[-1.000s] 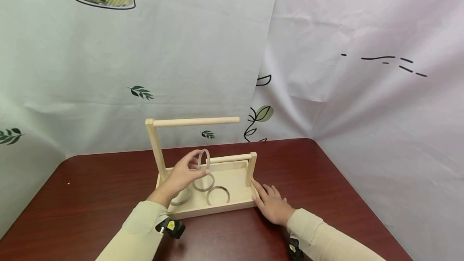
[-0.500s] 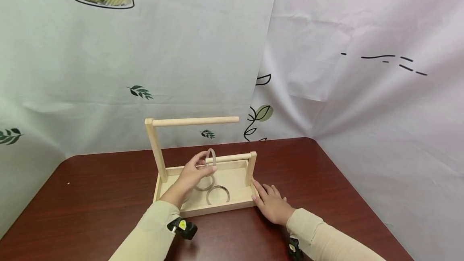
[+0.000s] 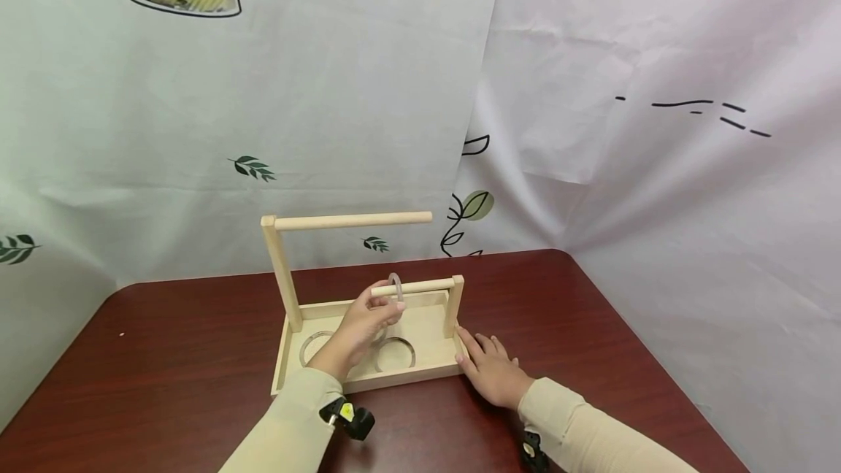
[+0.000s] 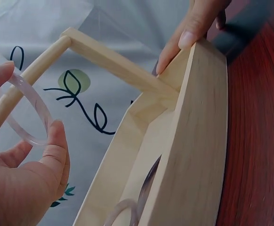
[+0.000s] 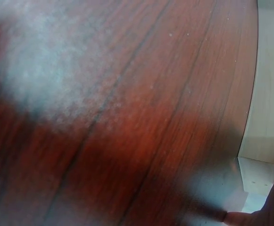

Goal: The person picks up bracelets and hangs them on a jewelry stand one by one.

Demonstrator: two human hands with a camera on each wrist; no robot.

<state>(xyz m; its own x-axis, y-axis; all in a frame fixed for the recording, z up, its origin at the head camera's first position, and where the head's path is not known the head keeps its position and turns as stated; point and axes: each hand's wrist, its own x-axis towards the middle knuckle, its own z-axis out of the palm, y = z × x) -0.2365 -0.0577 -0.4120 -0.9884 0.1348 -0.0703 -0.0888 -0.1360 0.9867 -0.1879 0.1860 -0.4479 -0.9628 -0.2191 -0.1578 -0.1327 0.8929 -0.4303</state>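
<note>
Translucent, the held ring [image 4: 37,104] circles the lower dowel [image 3: 427,286], pinched between your left hand's [image 3: 361,327] thumb and fingers. Your right hand [image 3: 496,372], fingers extended, touches the end of the wooden tray [image 3: 427,320]. Inside lie a darker ring [image 3: 413,352] and others, partly blocked by your left hand; the upper dowel [image 3: 355,221] stretches overhead.
</note>
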